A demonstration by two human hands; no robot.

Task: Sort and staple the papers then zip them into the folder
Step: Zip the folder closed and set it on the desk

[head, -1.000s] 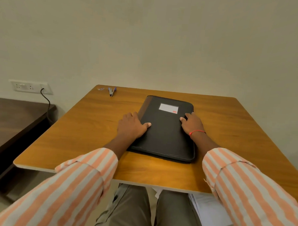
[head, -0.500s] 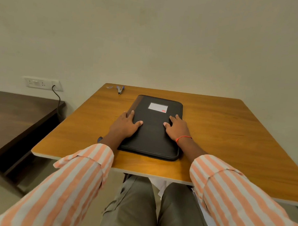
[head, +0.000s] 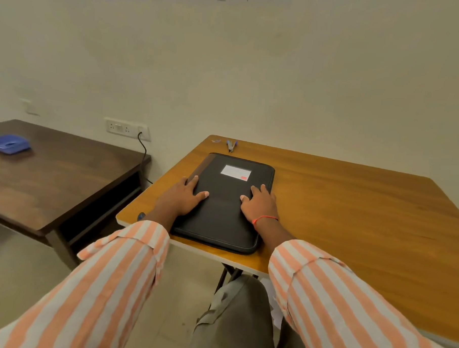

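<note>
A black zip folder (head: 222, 218) with a white label lies shut on the wooden table (head: 352, 218), near its front left corner. My left hand (head: 182, 198) rests flat on the folder's left side, fingers spread. My right hand (head: 260, 204), with a red thread on the wrist, rests flat on the folder's right side. Neither hand holds anything. A small stapler (head: 231, 145) lies at the table's far left corner, beyond the folder. White papers (head: 276, 304) show under the table by my legs.
A dark low table (head: 51, 187) stands to the left with a blue object (head: 8, 143) on it. A wall socket (head: 126, 128) with a black cable sits between the two tables. A small clip (head: 216, 141) lies beside the stapler.
My view has swung left and pulled back, so the dark side table shows more. My right hand slid from the folder's right edge inward onto its cover. The folder stays shut.
</note>
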